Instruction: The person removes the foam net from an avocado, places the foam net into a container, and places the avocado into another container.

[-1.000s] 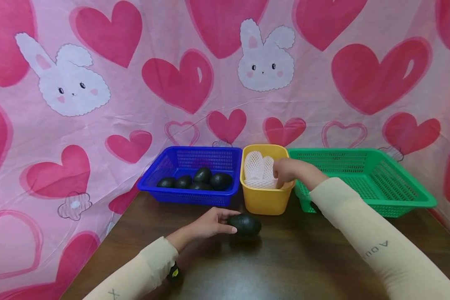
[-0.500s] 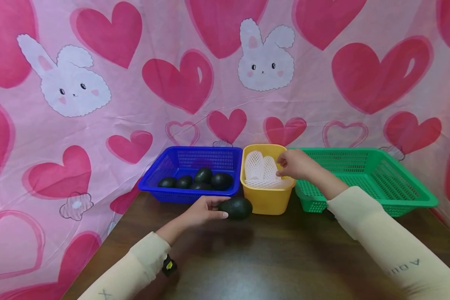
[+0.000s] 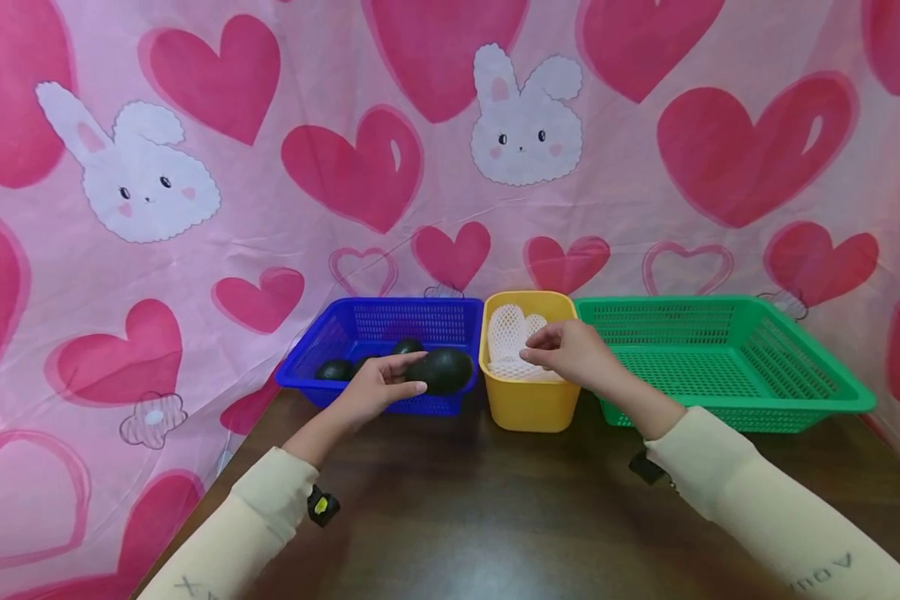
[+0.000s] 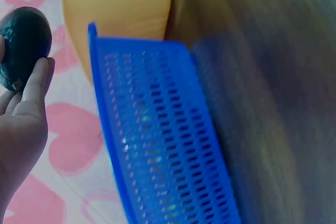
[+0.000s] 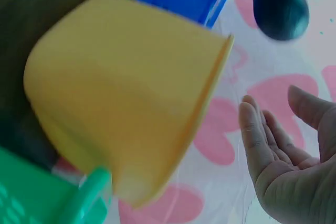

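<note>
My left hand [image 3: 375,385] grips a dark green avocado [image 3: 444,372] between thumb and fingers, over the front rim of the blue basket [image 3: 401,406]. In the left wrist view the avocado [image 4: 26,45] is raised above that basket's side. More avocados [image 3: 333,370] lie inside the basket, partly hidden by the hand. Above the yellow bin [image 3: 532,406] hovers my right hand [image 3: 576,354]. Its thumb and fingers are apart with nothing between them in the right wrist view. White foam net sleeves [image 3: 506,333] stand and lie in the bin below it.
To the right of the yellow bin stands a green basket [image 3: 720,406] with slotted walls. All three containers sit side by side at the back of the brown wooden table [image 3: 480,517]. A pink cloth [image 3: 435,192] with hearts and rabbits hangs right behind them.
My left hand has lifted the avocado from low over the table, up and leftward to the blue basket. The right hand has risen out of the yellow bin and drawn slightly back.
</note>
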